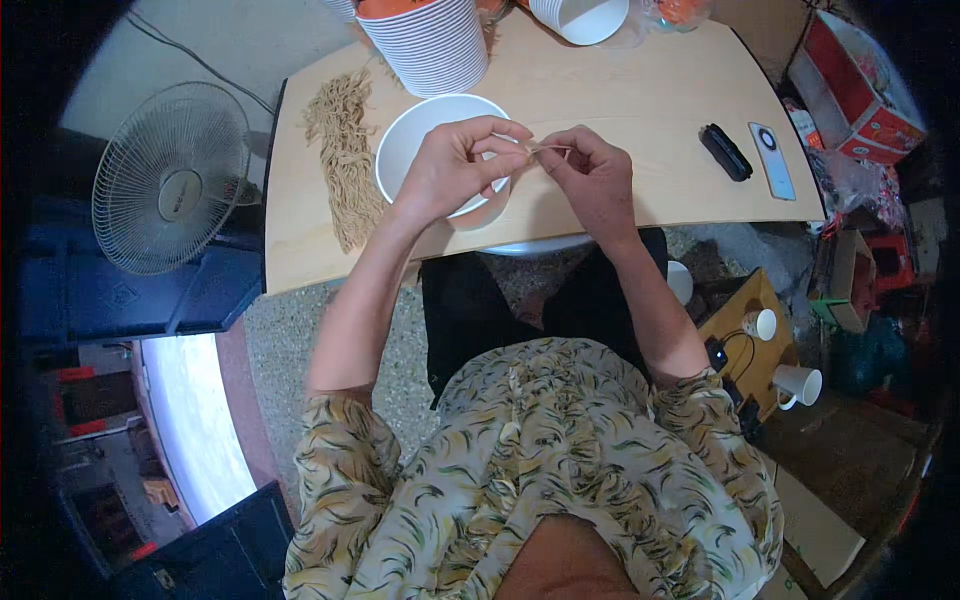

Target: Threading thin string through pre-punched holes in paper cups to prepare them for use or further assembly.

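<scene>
My left hand [462, 168] and my right hand [592, 182] meet above the front of the table, fingertips pinched close together. A thin pale cord [556, 148] runs between the two pinches; its ends are hidden in the fingers. Below my left hand a white round paper bucket [398, 148] sits with its mouth up, partly covered by the hand and wrist. Just left of the bucket lies a long bundle of tan cords [346, 165], twisted and loose at its far end.
On the table [660, 120] stand a tall stack of paper buckets [428, 50] and, further right, some lying on their side [580, 18]. A black case [725, 152] and a phone [771, 160] lie at the right. A fan [172, 180] stands left; cups [797, 386] sit at lower right.
</scene>
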